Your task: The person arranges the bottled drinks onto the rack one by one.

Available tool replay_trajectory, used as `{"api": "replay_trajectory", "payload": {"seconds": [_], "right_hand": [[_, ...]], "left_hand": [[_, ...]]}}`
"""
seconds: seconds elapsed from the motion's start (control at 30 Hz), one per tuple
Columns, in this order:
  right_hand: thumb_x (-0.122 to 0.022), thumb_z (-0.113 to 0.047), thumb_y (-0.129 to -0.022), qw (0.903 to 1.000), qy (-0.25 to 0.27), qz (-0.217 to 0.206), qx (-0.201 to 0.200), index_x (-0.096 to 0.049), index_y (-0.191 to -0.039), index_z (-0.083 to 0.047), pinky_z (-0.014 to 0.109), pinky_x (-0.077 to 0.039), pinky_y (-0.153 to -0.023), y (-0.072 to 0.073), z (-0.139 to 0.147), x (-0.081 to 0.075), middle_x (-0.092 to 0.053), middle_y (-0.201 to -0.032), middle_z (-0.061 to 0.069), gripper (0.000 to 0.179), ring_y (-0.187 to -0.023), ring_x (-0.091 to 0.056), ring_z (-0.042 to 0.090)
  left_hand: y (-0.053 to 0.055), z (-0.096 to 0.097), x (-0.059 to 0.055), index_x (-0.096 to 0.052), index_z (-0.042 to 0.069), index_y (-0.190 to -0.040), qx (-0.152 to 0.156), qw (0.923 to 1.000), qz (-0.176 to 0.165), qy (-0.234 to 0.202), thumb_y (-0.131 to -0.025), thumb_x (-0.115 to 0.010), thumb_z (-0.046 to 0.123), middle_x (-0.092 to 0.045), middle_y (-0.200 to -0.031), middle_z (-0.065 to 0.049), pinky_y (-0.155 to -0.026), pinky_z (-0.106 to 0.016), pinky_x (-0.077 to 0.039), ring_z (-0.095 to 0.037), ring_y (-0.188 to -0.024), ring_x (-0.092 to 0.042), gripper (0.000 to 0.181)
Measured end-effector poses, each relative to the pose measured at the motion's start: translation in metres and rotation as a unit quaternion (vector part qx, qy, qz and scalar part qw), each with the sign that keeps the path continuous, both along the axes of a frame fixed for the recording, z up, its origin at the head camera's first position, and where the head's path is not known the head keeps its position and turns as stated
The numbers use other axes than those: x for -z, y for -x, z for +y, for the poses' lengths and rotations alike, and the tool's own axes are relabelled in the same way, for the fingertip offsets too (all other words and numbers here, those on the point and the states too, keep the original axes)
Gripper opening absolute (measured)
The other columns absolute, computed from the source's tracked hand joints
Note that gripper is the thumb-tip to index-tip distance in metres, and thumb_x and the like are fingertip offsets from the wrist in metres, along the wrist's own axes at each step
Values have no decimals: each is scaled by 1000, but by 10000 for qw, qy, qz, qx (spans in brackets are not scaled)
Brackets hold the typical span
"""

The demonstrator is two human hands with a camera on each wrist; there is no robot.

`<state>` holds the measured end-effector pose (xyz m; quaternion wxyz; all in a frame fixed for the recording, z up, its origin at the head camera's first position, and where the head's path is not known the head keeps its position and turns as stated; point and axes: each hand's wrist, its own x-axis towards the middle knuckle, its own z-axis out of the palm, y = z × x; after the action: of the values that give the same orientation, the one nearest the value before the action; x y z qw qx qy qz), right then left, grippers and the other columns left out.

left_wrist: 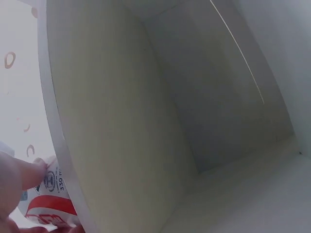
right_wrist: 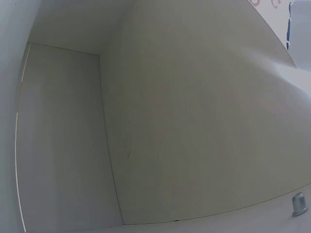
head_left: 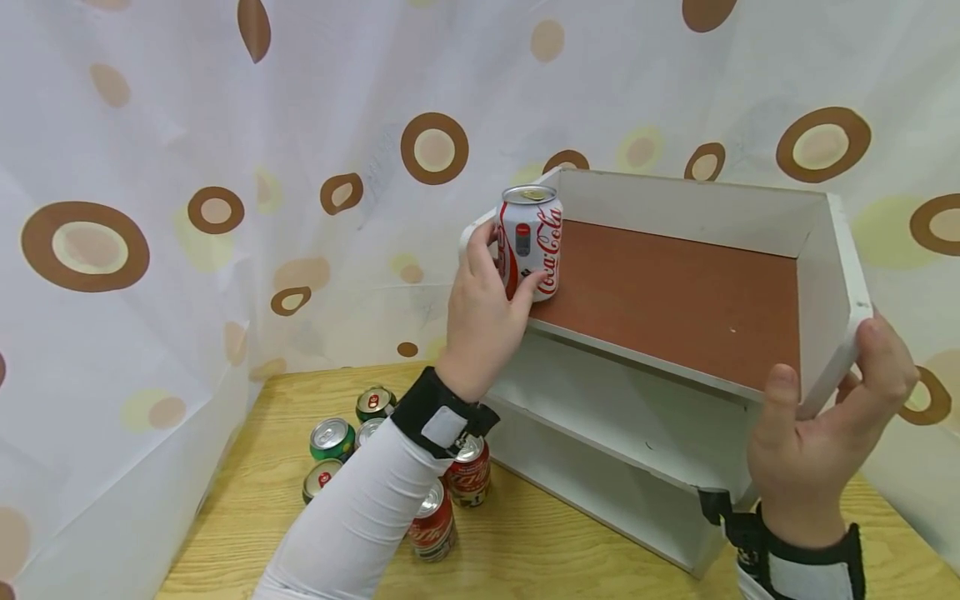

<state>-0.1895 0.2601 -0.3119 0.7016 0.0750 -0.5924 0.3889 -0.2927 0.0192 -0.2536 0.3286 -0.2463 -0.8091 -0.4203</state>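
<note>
My left hand (head_left: 487,312) grips a silver-white Coca-Cola can (head_left: 531,242) with red script, thumb across its front. The can is upright at the left front of the brown top surface of a white shelf unit (head_left: 600,417). In the left wrist view, the can (left_wrist: 51,204) shows partly behind the shelf's front edge, beside my fingers (left_wrist: 14,179). My right hand (head_left: 832,425) holds the raised right side panel (head_left: 840,300) of the unit, thumb on the inner side and fingers on the outer side. The right wrist view shows no part of that hand.
Several cans stand on the wooden table (head_left: 555,550) left of the unit, among them a green can (head_left: 332,439) and red cans (head_left: 432,525) (head_left: 469,475); my left forearm partly hides the group. A patterned curtain (head_left: 360,108) hangs behind. Two lower shelf levels face me.
</note>
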Motion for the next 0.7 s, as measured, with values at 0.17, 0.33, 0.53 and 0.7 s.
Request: {"api": "replay_trajectory", "payload": {"seconds": [0.17,0.33,0.53,0.7], "right_hand": [[-67,-53,-94,10000,30,62,-27,-45,-120,5,25,-43,-108,2,3,2,-46,-134,20,67,-130,-49,36],[-67,-52,-94,10000,15,83,14,-44,-120,4,25,-43,-108,2,4,2,-46,-134,21,66,-130,-49,37],[-67,-52,-94,10000,48,54,0,-44,-121,5,24,-42,-108,0,6,3,-46,-135,21,67,-130,-49,36],[-68,-51,-93,9999,81,90,-22,-45,-120,6,22,-42,-105,0,7,4,-47,-134,21,66,-129,-50,35]], "left_hand": [[4,-4,1,-28,-1,-152,523,9985,-112,-70,-98,-71,16,-46,-149,-19,-104,-38,-52,-28,-127,-56,72],[5,-1,1,-28,0,-151,726,9964,-402,-156,-95,-73,20,-47,-147,-17,-105,-38,-52,-27,-126,-56,74],[2,11,7,-29,4,-152,71,9986,-529,-15,-86,-83,44,-55,-137,-12,-99,-39,-56,-24,-117,-63,94],[0,17,8,-30,5,-150,-298,9986,-437,70,-84,-84,48,-55,-134,-12,-96,-38,-57,-24,-114,-64,96]]}}
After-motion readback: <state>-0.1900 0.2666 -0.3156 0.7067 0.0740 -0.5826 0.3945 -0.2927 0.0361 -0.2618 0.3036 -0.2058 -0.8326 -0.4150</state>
